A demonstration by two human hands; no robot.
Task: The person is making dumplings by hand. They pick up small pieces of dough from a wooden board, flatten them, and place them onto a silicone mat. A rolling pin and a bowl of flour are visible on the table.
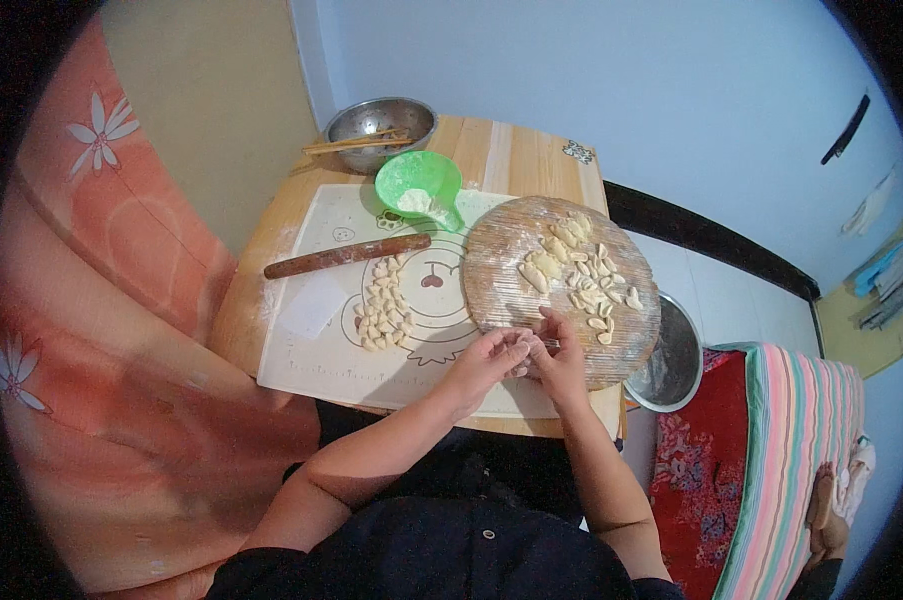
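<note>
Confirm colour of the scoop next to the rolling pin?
Bright green scoop with white flour inside, just above the brown rolling pin; clearest in the head view.

Both forearms come up bare from the dark-clothed lap and converge over the near edge of the round wooden board (561,275). The left hand (488,362) sits just off the board's near-left rim, wrist bent slightly, palm turned inward, fingers curled and pinched together toward the other hand. The right hand (559,362) rests over the board's near rim, its back facing up, its thumb and fingers (548,325) bent in to meet the left fingertips. The two hands touch at the fingertips, closed around something small and pale that is mostly hidden. The left elbow splays out wider from the board; the right forearm runs almost straight down from it.
</note>
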